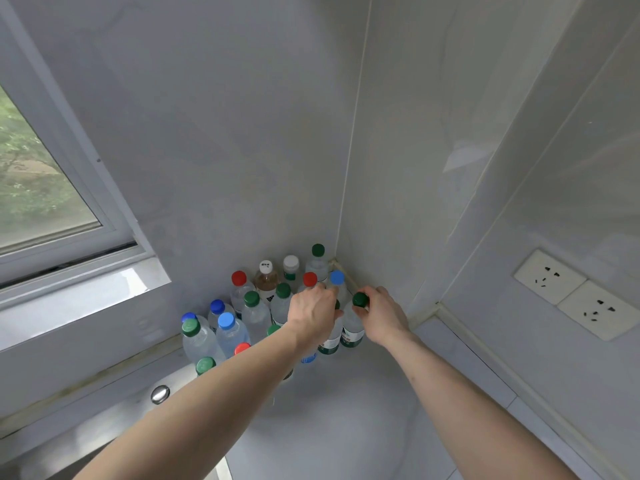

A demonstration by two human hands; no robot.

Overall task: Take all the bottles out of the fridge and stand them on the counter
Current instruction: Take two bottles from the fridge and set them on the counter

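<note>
Several plastic bottles with green, blue, red and white caps stand clustered in the counter's [346, 417] back corner. My right hand [382, 315] grips a clear green-capped bottle [353, 327] just below its cap, at the cluster's right edge. My left hand [313, 315] is curled round the top of another green-labelled bottle [330, 342] right beside it; its cap is mostly hidden under my fingers. A brown drink bottle [266, 280] with a white cap stands near the back. The fridge is out of view.
Grey tiled walls meet in the corner right behind the bottles. A window [38, 181] and its sill are at left. A sink rim with a round metal button [160, 393] lies front left. A double wall socket [573, 294] sits at right.
</note>
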